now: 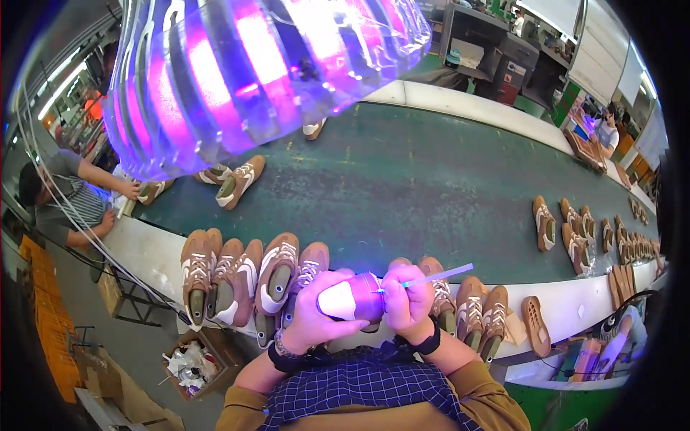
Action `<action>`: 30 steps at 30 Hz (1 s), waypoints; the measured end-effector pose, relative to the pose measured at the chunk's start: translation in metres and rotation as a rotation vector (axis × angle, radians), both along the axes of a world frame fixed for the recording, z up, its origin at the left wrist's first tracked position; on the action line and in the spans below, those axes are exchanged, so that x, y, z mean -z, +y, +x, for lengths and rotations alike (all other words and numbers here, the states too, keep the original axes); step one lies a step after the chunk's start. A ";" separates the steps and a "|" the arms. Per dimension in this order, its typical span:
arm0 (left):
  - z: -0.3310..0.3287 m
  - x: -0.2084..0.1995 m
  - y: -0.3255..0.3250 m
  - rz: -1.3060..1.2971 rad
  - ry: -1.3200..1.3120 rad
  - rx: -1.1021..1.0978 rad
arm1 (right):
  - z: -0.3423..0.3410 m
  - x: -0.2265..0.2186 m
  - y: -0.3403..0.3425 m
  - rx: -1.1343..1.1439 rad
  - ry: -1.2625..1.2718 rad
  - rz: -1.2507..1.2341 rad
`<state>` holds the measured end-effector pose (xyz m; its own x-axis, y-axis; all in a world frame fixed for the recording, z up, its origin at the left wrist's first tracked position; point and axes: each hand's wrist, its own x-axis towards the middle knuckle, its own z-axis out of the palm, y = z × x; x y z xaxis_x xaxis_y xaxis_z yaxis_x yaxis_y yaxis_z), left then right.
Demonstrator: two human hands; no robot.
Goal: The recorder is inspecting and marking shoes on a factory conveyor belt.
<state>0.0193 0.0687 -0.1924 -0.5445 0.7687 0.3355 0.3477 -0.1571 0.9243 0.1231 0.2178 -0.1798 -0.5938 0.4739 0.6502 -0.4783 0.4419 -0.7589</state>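
Under purple light, my left hand (314, 316) is wrapped round a shoe (365, 299), its white heel patch turned toward me. Pinched in my right hand (408, 300) is a slim, pale stick-like tool (444, 275), its handle pointing out to the right. The tool's thin tip meets the side of the shoe, close to my left fingers. What sort of tip it has is too small to tell. Left of my hands, brown-and-white sneakers (277, 269) stand in a row along the belt's near edge. More sneakers (471, 312) stand just right of my right hand.
A glowing purple lamp (266, 72) hangs low overhead. Beyond the white ledge (154, 262) runs a green conveyor belt (374, 187) carrying several sneakers (544, 223). A co-worker (61, 194) reaches in at the left. A loose sole (535, 325) lies at right; a box of scraps (198, 366) sits below left.
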 end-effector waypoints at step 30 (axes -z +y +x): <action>-0.008 -0.005 0.007 -0.073 -0.137 0.015 | -0.001 0.017 -0.006 0.047 0.167 0.000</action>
